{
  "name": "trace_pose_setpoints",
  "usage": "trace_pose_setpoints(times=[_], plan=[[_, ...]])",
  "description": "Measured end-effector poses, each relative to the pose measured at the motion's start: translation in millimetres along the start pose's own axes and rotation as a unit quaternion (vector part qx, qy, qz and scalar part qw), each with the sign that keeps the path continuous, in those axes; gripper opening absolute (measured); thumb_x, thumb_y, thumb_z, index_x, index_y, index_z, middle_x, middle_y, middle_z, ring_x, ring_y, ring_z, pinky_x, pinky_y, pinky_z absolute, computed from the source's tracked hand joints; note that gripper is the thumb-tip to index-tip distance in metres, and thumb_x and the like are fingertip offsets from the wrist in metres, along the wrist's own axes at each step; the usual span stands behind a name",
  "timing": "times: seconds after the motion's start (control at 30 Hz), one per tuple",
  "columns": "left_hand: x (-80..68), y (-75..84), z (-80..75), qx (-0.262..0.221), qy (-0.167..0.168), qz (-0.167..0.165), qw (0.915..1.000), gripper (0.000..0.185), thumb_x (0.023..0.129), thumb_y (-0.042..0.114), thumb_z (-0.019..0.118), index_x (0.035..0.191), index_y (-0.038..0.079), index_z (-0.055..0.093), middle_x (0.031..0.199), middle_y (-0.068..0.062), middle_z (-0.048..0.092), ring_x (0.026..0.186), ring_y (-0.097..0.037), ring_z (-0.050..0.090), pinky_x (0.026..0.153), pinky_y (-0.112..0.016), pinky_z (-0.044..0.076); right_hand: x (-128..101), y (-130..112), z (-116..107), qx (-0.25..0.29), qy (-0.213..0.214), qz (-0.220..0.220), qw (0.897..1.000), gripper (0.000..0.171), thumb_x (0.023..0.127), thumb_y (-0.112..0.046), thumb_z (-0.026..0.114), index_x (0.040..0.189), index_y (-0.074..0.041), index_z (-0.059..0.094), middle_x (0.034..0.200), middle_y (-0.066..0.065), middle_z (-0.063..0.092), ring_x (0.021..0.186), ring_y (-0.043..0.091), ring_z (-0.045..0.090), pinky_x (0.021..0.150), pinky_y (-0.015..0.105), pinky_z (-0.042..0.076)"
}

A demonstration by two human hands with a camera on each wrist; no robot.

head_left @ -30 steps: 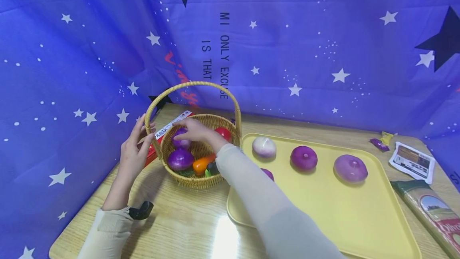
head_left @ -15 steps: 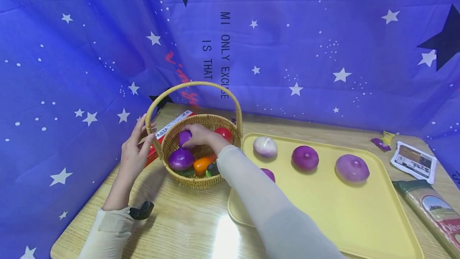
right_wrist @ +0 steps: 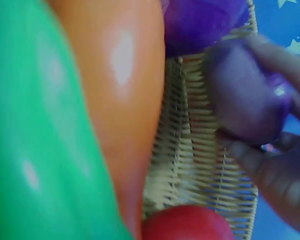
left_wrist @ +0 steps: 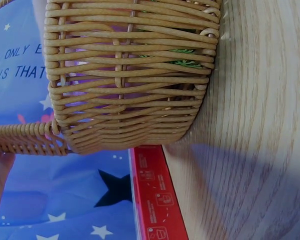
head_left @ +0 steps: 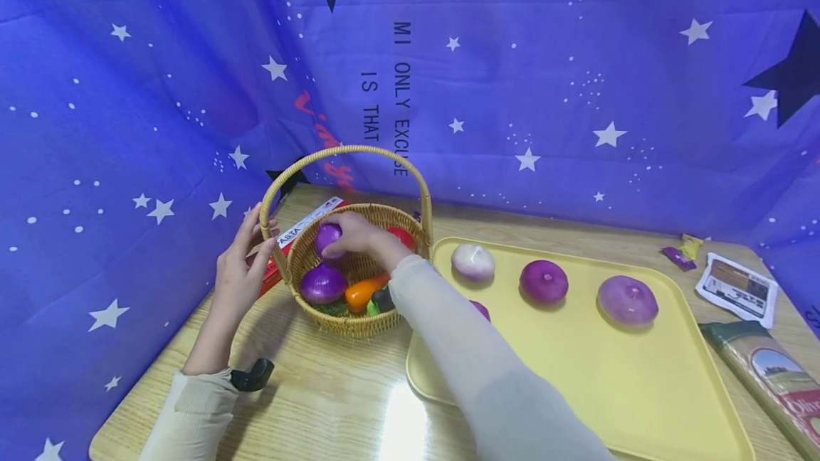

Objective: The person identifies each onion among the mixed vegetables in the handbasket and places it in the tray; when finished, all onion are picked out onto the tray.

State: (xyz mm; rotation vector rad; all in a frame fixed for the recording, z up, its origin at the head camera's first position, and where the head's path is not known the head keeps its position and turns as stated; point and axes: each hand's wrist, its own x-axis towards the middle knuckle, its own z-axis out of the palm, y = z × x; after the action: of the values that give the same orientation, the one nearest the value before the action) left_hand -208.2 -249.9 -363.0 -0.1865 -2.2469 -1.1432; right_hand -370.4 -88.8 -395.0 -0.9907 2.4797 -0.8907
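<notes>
One purple onion (head_left: 327,237), left of frame centre, has just come into the right hand's grip (head_left: 359,235), reach apparently complete, left hand (head_left: 240,270) holding the handle (head_left: 346,149).

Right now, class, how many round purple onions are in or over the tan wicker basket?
2: the farther onion, gripped by the right hand, and the nearer onion, lying in the basket. Others may be hidden.

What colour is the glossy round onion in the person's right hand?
The onion is purple, showing best in the right wrist view.
</notes>
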Motion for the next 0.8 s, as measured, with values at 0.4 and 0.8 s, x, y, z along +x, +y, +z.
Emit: trace_pose_setpoints(times=[0.4,0.8], plan=[[-2.3,-1.4,1.0,0.005,0.002,0.006,1.0,0.057,0.094,0.003,0.052,0.147,0.015,0.035,0.122,-0.023,0.061,0.106,-0.004,0.061,0.083,0.002,0.04,-13.6,-22.3,-35.7,-0.01,0.063,-0.028,0.998,0.069,0.077,-0.036,0.076,0.139,-0.024,0.047,0.141,0.006,0.047,0.124,0.025,0.048,0.097,0.038,0.05],[-1.6,-11.0,2.6,-0.005,0.0,0.008,1.0,0.057,0.095,0.003,0.052,0.147,0.017,0.034,0.123,-0.024,0.06,0.099,0.024,0.046,0.083,0.004,0.039,-47.3,-34.0,-47.1,-0.048,0.081,-0.081,0.992,0.069,0.077,-0.04,0.075,0.139,-0.026,0.047,0.144,0.008,0.042,0.131,0.026,0.042,0.102,0.04,0.047]])
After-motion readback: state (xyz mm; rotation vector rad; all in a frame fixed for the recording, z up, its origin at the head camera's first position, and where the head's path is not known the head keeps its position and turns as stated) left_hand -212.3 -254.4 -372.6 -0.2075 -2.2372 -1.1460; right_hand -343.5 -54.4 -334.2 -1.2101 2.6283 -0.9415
